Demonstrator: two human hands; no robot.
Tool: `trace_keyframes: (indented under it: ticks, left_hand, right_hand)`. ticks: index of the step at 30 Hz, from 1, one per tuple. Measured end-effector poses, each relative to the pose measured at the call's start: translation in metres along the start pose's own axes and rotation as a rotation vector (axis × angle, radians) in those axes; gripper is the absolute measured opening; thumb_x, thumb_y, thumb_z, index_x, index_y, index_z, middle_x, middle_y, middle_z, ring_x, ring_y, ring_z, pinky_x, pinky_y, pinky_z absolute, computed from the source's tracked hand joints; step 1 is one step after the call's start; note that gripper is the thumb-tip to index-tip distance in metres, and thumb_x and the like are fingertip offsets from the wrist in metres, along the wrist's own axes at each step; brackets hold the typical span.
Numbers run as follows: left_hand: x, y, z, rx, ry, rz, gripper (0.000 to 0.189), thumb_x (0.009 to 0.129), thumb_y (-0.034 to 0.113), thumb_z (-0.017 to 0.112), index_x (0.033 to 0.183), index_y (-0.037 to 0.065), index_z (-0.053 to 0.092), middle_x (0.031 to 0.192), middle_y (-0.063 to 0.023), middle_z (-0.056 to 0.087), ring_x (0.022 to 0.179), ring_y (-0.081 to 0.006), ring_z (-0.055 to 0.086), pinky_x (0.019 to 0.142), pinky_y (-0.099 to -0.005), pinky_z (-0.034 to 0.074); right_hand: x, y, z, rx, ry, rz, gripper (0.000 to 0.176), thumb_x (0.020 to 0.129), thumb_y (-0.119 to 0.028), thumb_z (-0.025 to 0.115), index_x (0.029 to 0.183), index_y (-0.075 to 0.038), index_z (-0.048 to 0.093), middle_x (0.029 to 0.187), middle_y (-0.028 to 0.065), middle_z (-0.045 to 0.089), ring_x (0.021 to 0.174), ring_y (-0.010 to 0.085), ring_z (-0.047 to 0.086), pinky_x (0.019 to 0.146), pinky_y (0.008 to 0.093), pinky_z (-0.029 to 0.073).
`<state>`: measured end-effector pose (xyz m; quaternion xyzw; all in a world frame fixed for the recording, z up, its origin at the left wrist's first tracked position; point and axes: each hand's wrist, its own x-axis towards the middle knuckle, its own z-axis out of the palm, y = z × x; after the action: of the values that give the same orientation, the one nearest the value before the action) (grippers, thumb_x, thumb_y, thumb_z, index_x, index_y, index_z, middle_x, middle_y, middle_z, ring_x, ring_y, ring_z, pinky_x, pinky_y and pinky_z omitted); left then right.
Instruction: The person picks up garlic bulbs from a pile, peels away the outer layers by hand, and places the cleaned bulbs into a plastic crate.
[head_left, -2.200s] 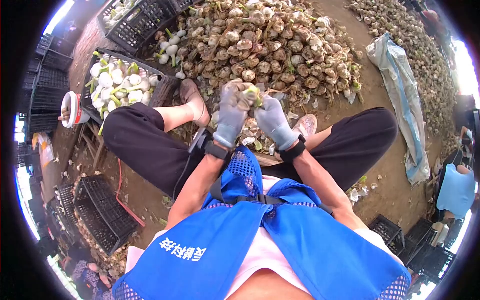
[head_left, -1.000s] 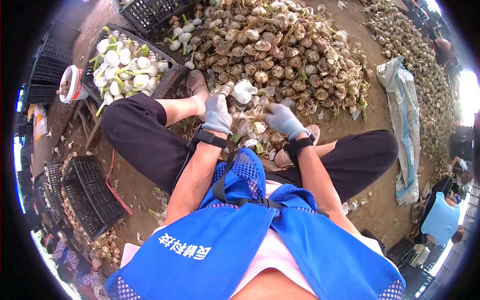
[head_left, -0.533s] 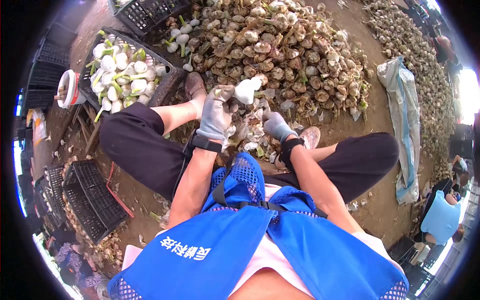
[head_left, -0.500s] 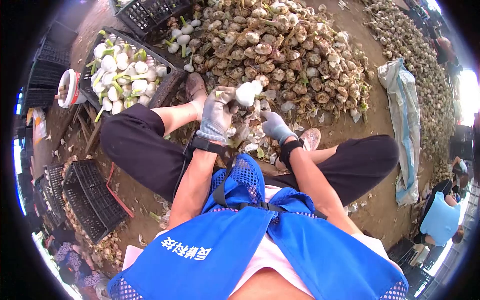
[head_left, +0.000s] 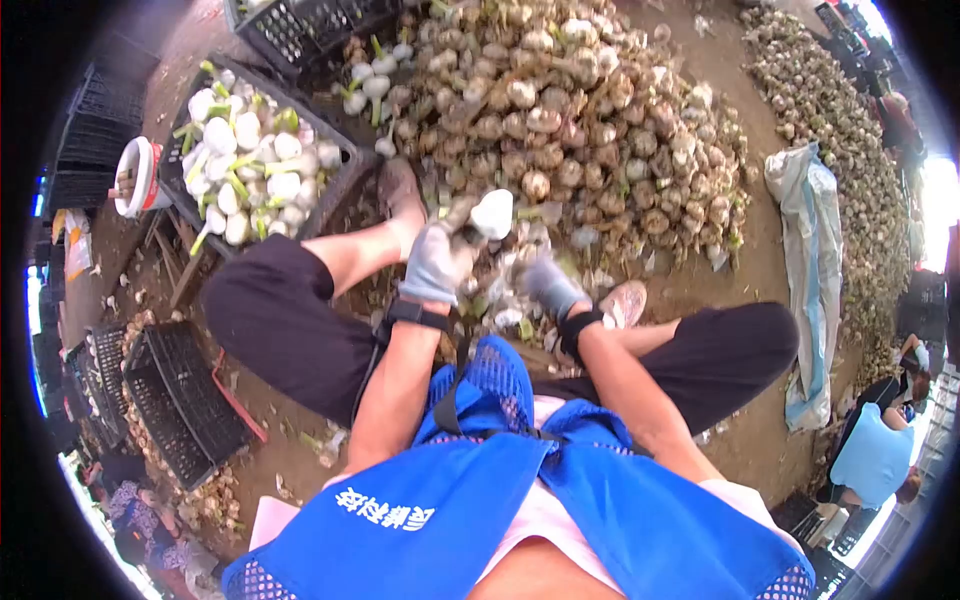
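Observation:
In a grey glove, my left hand [head_left: 438, 262] is closed around a peeled white garlic bulb [head_left: 492, 214], which shows beyond the fingertips. My right hand [head_left: 550, 284], gloved too, is a short way to its right and smeared by motion, so its fingers are unclear. Below and between the hands lie loose garlic skins [head_left: 508, 318] on the ground. Just beyond them rises a big pile of unpeeled garlic [head_left: 570, 130] with brown, dirty skins.
A black crate [head_left: 335, 200] full of cleaned white garlic stands at the left, beside a white bucket [head_left: 138, 180]. More crates [head_left: 190, 400] lie lower left. A white-and-blue sack [head_left: 805, 290] lies at the right. A person in light blue [head_left: 872, 455] sits at far right.
My right hand has moved slightly down and is now blurred. The garlic in my left hand has dropped slightly in view, and the camera view has shifted a little.

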<state>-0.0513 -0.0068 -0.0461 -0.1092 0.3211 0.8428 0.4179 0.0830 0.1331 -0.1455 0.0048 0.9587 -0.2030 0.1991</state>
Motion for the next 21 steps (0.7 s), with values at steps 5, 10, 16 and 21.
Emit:
trace_keyframes:
  ticks: [5,10,16,21]
  left_hand:
    - [0.000,0.066,0.010,-0.614,0.106,-0.175,0.019,0.080,0.011,0.061,0.097,0.003,0.057,0.087,-0.0086,0.060,0.069,-0.0208,0.058,0.052,-0.0290,0.048]
    - [-0.025,0.172,0.060,-0.616,-0.008,0.543,0.042,0.082,0.025,0.058,0.107,-0.007,0.049,0.097,-0.0185,0.059,0.087,-0.0299,0.058,0.072,-0.0354,0.051]
    - [-0.014,0.093,0.034,-0.500,0.014,0.026,0.024,0.085,0.024,0.052,0.092,0.002,0.058,0.083,-0.0138,0.063,0.074,-0.0281,0.061,0.067,-0.0407,0.053]
    - [-0.012,0.000,0.011,-0.205,0.146,-0.252,0.030,0.089,0.030,0.048,0.097,0.003,0.057,0.089,-0.0138,0.062,0.081,-0.0284,0.061,0.067,-0.0393,0.052]
  right_hand:
    - [0.000,-0.030,-0.072,0.271,0.075,0.591,0.038,0.073,-0.041,0.057,0.075,-0.005,0.065,0.081,0.0175,0.063,0.080,0.0336,0.060,0.073,0.0378,0.047]
    - [0.039,0.006,-0.148,-0.095,0.586,0.470,0.025,0.073,-0.031,0.061,0.077,-0.006,0.059,0.086,0.0112,0.060,0.080,0.0275,0.059,0.068,0.0383,0.047]
    - [0.091,0.037,-0.187,-0.252,0.559,0.370,0.048,0.066,-0.008,0.055,0.112,-0.023,0.054,0.112,0.0128,0.052,0.098,0.0318,0.053,0.078,0.0397,0.045]
    - [0.062,0.012,-0.205,0.057,0.716,0.309,0.036,0.076,-0.015,0.058,0.111,-0.020,0.055,0.103,0.0130,0.055,0.089,0.0295,0.058,0.075,0.0393,0.048]
